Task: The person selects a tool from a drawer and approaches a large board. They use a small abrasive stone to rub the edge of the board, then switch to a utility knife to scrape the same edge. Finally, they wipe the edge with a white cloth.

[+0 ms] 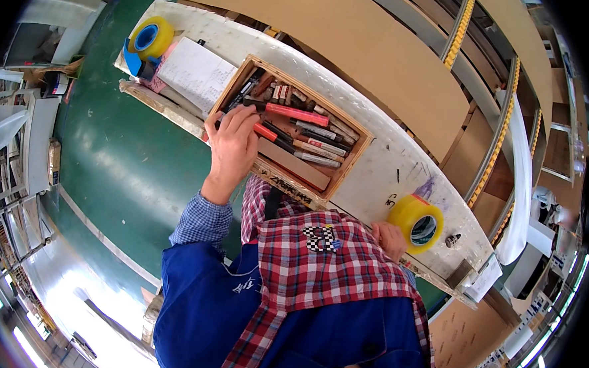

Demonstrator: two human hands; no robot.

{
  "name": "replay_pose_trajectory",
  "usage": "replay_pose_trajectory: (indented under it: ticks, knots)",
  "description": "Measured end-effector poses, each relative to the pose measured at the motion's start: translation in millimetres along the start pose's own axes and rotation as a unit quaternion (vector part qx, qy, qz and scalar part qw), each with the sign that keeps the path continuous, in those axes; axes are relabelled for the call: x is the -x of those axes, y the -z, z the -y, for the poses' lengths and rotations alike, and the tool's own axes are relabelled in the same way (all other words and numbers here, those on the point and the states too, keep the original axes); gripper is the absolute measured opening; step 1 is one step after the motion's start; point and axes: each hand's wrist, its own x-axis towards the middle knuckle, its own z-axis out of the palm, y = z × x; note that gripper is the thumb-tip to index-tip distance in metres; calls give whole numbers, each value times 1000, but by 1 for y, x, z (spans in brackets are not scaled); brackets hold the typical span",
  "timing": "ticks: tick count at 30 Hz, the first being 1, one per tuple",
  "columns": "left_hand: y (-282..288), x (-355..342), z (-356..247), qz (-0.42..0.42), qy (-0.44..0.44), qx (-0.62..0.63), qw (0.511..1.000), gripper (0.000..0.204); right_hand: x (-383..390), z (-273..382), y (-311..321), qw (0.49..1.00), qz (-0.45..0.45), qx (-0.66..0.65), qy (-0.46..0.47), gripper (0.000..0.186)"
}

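Note:
My left hand (pixel 233 141) reaches over the near left rim of a wooden box (pixel 354 168), fingers bent and closed. Their tips are partly hidden, so what they grip, if anything, does not show. Close beside this hand lies a red marker (pixel 266 132) with a dark end. A longer red marker (pixel 297 113) lies across the box, among several black and grey markers (pixel 318 160) and short worn sticks (pixel 282 93). At the bench's near edge my right hand (pixel 390 241) rests with fingers curled, just left of a yellow tape roll (pixel 407 220); its palm side is hidden.
The box stands on a narrow white bench (pixel 392 159). Left of it lie a written paper pad (pixel 195 72) and a blue tape dispenser (pixel 135 62) with a yellow roll (pixel 157 35). Large cardboard sheets (pixel 355 47) lie beyond the bench. A small dark metal piece (pixel 453 240) sits at right.

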Motion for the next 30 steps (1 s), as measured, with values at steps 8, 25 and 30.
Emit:
replay_pose_trajectory:
  ticks: [8,25,30]
  knots:
    - [-1,37,-45,223,-72,162,958,15,5,-7,-2,1000,13,7,-7,4]
    - [-63,89,-68,28,-250,95,963,24,-3,-2,-13,1000,22,-4,12,4]
    - [-67,73,-77,26,-278,132,951,21,1,-1,2,1000,14,22,-16,4]
